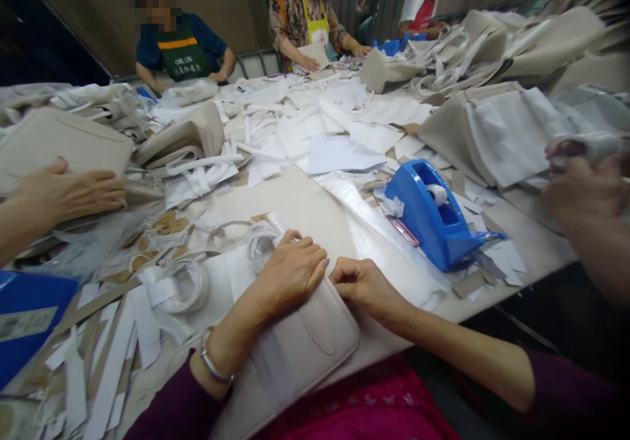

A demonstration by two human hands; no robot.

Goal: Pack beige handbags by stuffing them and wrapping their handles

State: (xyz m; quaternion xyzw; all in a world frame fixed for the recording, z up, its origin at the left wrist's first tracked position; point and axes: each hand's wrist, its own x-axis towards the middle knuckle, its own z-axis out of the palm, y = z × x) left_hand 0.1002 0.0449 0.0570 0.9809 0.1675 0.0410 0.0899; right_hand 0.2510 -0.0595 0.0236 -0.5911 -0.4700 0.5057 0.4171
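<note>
A beige leather bag (315, 335) with stitched edges and a curved seam lies at a slant at the table's front edge, against my body. My left hand (291, 266) rests on its upper part, fingers curled over the far edge and gripping it. A clear film strip or wrap shows below my left wrist on the bag. At the bag's right edge, my right hand (364, 286) is closed in a pinch, close to my left fingertips. Whatever sits between its fingers is hidden. A ring of white strap (260, 246) lies just beyond my left hand.
A blue tape dispenser (433, 220) stands right of centre, a pink cutter (405, 232) beside it. White paper scraps (344, 154) cover the middle. Beige bags (492, 131) pile up right and left. Co-workers' hands (73, 194) reach in from both sides; several people work opposite.
</note>
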